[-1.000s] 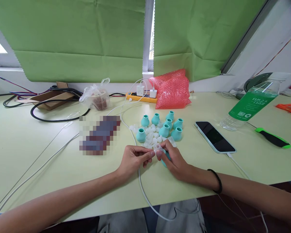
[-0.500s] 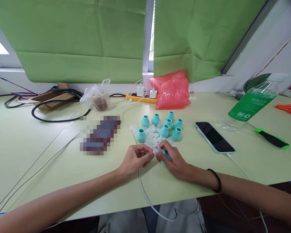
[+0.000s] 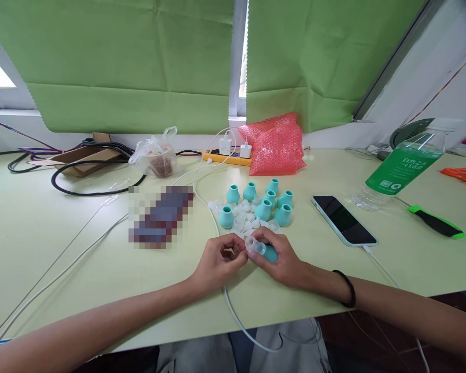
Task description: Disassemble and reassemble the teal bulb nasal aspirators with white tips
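My right hand (image 3: 281, 259) grips a teal rubber bulb (image 3: 270, 253) with a clear plastic tip (image 3: 253, 244) fitted in its mouth, pointing left. My left hand (image 3: 219, 259) is curled, its fingertips pinched close to that clear tip. Both hands rest low on the pale green table (image 3: 42, 228) near its front edge. Just beyond them stand several more teal bulbs (image 3: 263, 209) among a scatter of small clear plastic pieces (image 3: 245, 220).
A white cable (image 3: 213, 217) runs under my hands. A phone (image 3: 344, 218) lies to the right, then a green-labelled bottle (image 3: 402, 166) and a green-handled tool (image 3: 437, 221). A pink bubble-wrap bag (image 3: 277, 142), a power strip (image 3: 227, 154), a plastic bag (image 3: 155, 155) and black cables (image 3: 81, 181) lie behind.
The right hand turned the bulb so the clear tip now shows pointing left. Both hands shifted slightly toward me; the left fingers curled tighter.
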`<state>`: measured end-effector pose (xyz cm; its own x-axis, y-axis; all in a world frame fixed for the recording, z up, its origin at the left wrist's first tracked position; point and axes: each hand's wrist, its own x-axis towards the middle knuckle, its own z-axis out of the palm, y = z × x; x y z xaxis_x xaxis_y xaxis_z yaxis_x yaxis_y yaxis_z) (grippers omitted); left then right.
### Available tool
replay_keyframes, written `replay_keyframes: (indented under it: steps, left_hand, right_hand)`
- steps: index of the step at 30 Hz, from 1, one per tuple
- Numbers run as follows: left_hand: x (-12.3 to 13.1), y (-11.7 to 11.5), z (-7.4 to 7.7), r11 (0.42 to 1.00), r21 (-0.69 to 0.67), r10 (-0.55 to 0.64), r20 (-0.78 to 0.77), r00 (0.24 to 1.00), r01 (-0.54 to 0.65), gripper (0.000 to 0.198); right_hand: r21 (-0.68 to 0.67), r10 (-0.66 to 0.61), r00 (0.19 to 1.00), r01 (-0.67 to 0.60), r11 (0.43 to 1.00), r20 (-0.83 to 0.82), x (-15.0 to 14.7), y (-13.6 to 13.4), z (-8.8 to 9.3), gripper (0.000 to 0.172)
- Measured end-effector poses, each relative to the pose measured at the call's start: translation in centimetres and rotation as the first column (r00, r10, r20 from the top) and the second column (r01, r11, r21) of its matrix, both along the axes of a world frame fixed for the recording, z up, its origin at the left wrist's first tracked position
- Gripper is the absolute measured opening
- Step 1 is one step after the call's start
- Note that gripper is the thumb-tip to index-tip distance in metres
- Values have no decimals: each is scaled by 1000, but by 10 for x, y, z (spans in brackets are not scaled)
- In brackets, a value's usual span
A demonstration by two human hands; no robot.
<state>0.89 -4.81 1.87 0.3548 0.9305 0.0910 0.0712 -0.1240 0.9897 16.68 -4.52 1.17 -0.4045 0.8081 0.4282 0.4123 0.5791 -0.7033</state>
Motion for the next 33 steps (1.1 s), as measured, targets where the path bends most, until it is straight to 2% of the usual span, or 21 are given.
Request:
replay_keyframes:
  steps: [6,12,20,27,33]
  left_hand:
    - [0,-1,-2,998,64,35,-87,996,-29,8]
    - [1,-2,-4,988,148,77,-172,982,-52,6]
    - [1,-3,-5,969,239,122,-224,967,-67,8]
    - [1,-3,-7,969,231,144,-234,962,-89,7]
    - [0,-5,-5,973,214,142,-238,961,-90,7]
  right_hand:
    - [169,-54,996,41,985,73,-1,1,-5,5]
    - [327,-64,988,16,945,138,0,4,-12,4]
    - [392,-86,961,-26,920,264,2,3,-12,5]
    - [456,-106,944,-51,889,314,2,2,-10,6]
    - [431,-93,949,-48,901,300,1,1,-8,5]
